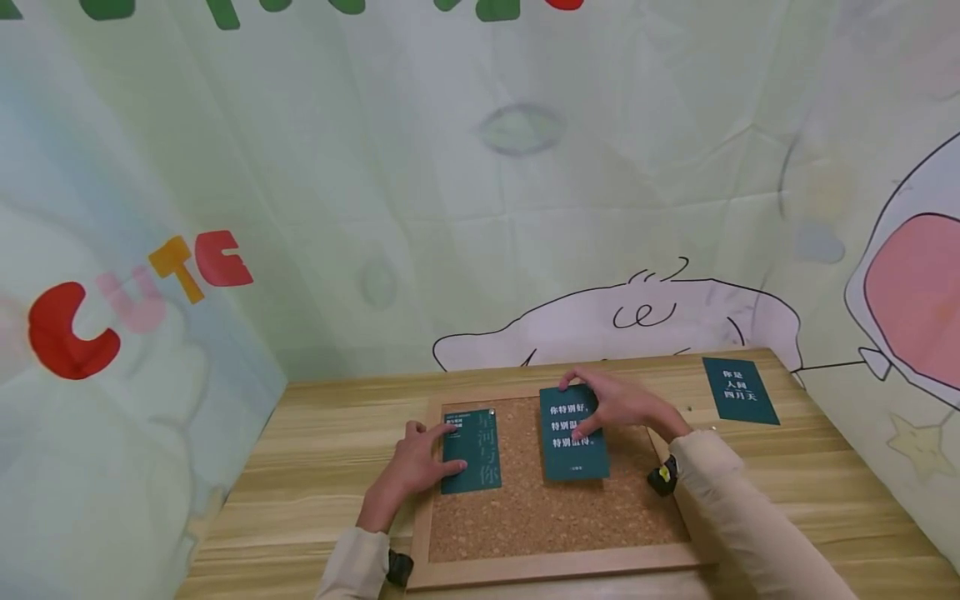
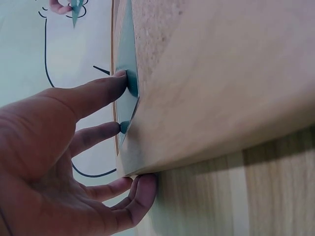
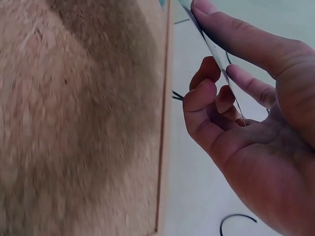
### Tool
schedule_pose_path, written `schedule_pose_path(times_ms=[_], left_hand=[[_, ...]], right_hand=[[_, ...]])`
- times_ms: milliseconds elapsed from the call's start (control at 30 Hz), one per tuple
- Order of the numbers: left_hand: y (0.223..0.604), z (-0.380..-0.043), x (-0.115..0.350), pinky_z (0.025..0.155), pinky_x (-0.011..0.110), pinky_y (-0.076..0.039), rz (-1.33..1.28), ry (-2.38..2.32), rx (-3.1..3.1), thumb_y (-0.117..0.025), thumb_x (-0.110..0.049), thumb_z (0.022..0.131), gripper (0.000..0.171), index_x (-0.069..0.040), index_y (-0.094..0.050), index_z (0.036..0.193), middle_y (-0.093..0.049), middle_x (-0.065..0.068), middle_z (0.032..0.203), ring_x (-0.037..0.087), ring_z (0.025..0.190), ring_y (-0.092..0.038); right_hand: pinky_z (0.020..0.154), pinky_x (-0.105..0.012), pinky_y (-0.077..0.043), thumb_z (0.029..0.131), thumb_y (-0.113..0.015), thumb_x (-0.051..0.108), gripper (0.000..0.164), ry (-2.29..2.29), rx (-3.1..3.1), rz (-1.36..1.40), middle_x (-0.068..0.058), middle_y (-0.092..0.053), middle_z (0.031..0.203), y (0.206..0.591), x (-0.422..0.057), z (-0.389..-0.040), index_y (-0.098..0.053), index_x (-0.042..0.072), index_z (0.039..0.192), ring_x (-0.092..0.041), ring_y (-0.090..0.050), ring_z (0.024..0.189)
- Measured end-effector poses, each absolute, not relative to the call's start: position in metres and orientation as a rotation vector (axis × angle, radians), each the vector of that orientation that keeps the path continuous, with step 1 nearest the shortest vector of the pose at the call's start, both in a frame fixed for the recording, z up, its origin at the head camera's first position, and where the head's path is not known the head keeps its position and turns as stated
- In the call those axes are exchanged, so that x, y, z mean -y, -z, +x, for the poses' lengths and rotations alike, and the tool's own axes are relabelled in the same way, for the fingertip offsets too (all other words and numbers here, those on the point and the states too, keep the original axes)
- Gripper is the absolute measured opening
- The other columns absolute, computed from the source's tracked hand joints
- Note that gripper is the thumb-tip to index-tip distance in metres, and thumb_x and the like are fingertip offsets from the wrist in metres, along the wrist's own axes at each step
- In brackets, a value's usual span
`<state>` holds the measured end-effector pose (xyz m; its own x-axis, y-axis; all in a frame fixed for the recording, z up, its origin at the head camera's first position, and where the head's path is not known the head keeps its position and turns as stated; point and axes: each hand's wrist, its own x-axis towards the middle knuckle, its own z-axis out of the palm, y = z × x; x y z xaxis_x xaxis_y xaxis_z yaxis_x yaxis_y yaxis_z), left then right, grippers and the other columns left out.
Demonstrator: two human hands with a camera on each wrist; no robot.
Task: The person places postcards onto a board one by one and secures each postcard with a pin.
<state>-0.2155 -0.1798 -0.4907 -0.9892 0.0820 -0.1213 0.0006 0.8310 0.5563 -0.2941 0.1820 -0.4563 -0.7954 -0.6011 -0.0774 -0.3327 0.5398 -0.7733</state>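
A wood-framed cork board (image 1: 510,533) lies on the table. A dark green card (image 1: 476,454) with faint lettering lies on its left part, a small pale dot at its top right corner. My left hand (image 1: 416,462) presses this card's left side with thumb and forefinger. In the left wrist view, its other fingers (image 2: 145,194) rest against the outer edge of the board's frame. My right hand (image 1: 618,400) holds a second green card (image 1: 573,458) with white Chinese writing, tilted over the cork. In the right wrist view, thumb and fingers lie on opposite faces of that card (image 3: 216,51).
Another green card (image 1: 742,390) with white writing lies on the wooden table (image 1: 315,450) at the back right. Tiny specks sit between it and the board. A printed cloth backdrop (image 1: 420,208) rises behind the table. A black wrist camera (image 1: 663,477) sits over the board's right side.
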Motion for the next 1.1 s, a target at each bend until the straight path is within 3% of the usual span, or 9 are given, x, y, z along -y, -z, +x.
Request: schedule_pose_path(times_ms=[667, 1100], left_hand=[[0.492, -0.216, 0.18, 0.09, 0.059, -0.048, 0.071, -0.876, -2.875, -0.086, -0.037, 0.086, 0.069, -0.014, -0.06, 0.145, -0.041, 0.024, 0.131, 0.04, 0.111, -0.047], [0.492, -0.217, 0.18, 0.091, 0.059, -0.048, 0.068, -0.874, -2.877, -0.086, -0.036, 0.086, 0.069, -0.013, -0.06, 0.145, -0.041, 0.025, 0.133, 0.041, 0.112, -0.047]], right_hand=[[0.11, -0.054, -0.038, 0.074, -0.096, 0.014, 0.068, 1.024, -2.411, -0.85, -0.007, -0.057, 0.131, 0.479, -0.134, -0.308, -0.055, 0.013, 0.128, -0.028, -0.051, 0.121], [0.108, -0.055, -0.04, 0.076, -0.095, 0.017, 0.067, 0.869, -2.525, -0.872, -0.01, -0.057, 0.132, 0.483, -0.128, -0.308, -0.057, 0.012, 0.131, -0.03, -0.051, 0.121]])
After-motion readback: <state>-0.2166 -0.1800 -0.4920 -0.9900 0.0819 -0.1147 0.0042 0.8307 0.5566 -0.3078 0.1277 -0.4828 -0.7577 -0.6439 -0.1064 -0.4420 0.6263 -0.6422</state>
